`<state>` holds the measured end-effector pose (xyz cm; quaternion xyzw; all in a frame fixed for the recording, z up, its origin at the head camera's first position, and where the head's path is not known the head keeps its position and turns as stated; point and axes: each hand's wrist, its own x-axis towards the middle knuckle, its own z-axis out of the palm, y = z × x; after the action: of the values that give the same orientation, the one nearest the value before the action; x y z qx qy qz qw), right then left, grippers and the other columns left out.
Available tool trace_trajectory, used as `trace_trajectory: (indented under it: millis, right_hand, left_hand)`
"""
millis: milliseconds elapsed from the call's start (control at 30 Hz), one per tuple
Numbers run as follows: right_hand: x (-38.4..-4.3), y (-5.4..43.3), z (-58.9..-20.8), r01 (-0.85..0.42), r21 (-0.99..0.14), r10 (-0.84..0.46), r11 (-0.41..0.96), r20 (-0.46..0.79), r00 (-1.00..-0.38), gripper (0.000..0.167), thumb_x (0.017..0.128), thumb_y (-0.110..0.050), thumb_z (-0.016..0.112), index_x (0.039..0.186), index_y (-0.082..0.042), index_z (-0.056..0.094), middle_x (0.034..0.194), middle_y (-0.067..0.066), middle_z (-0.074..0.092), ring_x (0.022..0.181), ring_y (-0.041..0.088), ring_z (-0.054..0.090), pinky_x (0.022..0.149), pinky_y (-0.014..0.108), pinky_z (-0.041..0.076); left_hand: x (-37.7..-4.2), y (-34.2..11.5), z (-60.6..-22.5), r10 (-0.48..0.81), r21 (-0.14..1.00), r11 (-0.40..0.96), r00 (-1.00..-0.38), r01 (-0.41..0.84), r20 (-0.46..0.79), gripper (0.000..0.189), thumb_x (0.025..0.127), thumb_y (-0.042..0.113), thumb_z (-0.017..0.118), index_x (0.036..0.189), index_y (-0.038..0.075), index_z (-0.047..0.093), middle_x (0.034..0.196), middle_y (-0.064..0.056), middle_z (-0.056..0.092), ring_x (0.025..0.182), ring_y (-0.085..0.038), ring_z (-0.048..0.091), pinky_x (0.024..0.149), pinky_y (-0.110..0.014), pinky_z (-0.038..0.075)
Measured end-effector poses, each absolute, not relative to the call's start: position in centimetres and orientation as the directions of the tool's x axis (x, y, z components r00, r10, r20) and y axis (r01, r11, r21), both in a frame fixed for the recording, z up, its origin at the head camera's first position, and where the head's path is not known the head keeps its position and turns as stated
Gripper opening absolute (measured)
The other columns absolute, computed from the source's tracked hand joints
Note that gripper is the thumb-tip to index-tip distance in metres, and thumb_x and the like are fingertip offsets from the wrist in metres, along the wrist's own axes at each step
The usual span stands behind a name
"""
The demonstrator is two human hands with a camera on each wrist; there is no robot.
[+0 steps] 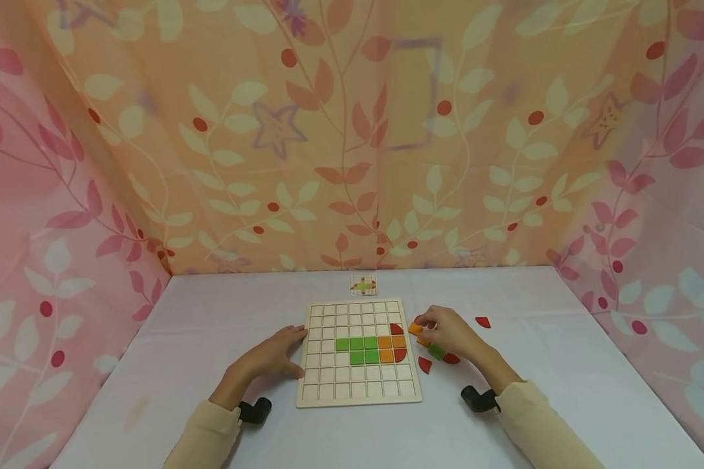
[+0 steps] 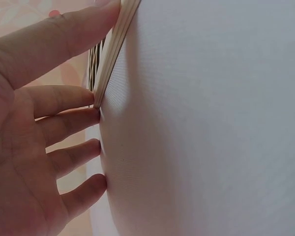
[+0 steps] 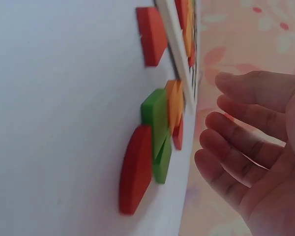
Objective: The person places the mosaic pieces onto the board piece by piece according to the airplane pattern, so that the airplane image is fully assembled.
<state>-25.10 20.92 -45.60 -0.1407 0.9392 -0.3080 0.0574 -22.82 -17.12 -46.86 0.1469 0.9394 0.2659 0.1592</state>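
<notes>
A pale wooden grid board (image 1: pixel 326 374) lies on the table, with green squares (image 1: pixel 357 357), orange squares (image 1: pixel 385 355) and red quarter-round pieces (image 1: pixel 396 329) set in its cells. At its left edge is my left hand (image 1: pixel 272 353), fingers spread; the thumb (image 2: pixel 83 29) and index fingertip touch the board's side (image 2: pixel 110 59) in the left wrist view. My right hand (image 1: pixel 448 332) hovers over loose pieces right of the board, its fingers loosely bent with nothing between them in the right wrist view. Below it lie an orange piece (image 3: pixel 174 105), green pieces (image 3: pixel 158 113) and a red piece (image 3: pixel 136 172).
Behind the board lies a small picture card (image 1: pixel 363 284) with a coloured pattern on a grid. One red piece (image 1: pixel 483 322) sits apart at the right, another (image 1: pixel 425 365) near the board's right edge. Floral cloth (image 1: pixel 352 163) encloses the white table (image 1: pixel 211 306) at the back and sides.
</notes>
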Motion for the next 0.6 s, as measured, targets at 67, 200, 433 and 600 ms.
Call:
trace_trajectory:
  millis: [67,200,433,600]
  right_hand:
    - [-25.1,21.2,-45.7,-0.207,-0.606,-0.286,0.768,-0.036,-0.958,0.021,0.085,-0.013,0.072,0.105,-0.006,0.073,0.092,0.000,0.064,0.084,0.016,0.053,0.069,0.024,0.049]
    - [-25.0,21.8,-46.1,-0.170,-0.583,-0.258,0.794,-0.071,-0.963,0.022,0.086,-0.016,0.072,0.105,-0.005,0.073,0.092,0.000,0.063,0.083,0.016,0.054,0.070,0.026,0.053]
    - [-25.3,22.6,-46.5,-0.154,-0.515,-0.235,0.844,-0.097,-0.967,0.023,0.084,-0.015,0.074,0.106,-0.006,0.073,0.093,0.000,0.064,0.083,0.015,0.055,0.078,0.031,0.054]
    - [-25.5,23.1,-46.7,-0.184,-0.487,-0.255,0.854,-0.084,-0.963,0.022,0.082,-0.008,0.072,0.104,-0.004,0.073,0.089,0.001,0.062,0.079,0.015,0.053,0.073,0.029,0.050]
  left_hand:
    - [-22.8,-17.1,-46.8,0.361,0.549,0.814,-0.906,0.191,-0.220,0.086,0.072,0.017,0.085,0.145,0.001,0.043,0.156,-0.013,0.037,0.148,-0.038,0.024,0.117,-0.056,0.024]
    - [-22.7,-17.1,-46.7,0.362,0.551,0.812,-0.906,0.191,-0.219,0.085,0.072,0.016,0.085,0.145,0.001,0.043,0.156,-0.014,0.037,0.148,-0.038,0.024,0.117,-0.056,0.024]
    - [-22.7,-17.2,-46.7,0.368,0.549,0.811,-0.906,0.202,-0.211,0.085,0.072,0.016,0.085,0.144,0.000,0.044,0.155,-0.015,0.037,0.148,-0.039,0.024,0.117,-0.056,0.024]
    - [-22.7,-17.2,-46.8,0.367,0.554,0.809,-0.906,0.198,-0.211,0.085,0.073,0.017,0.084,0.145,0.001,0.043,0.156,-0.014,0.037,0.148,-0.038,0.024,0.117,-0.056,0.024]
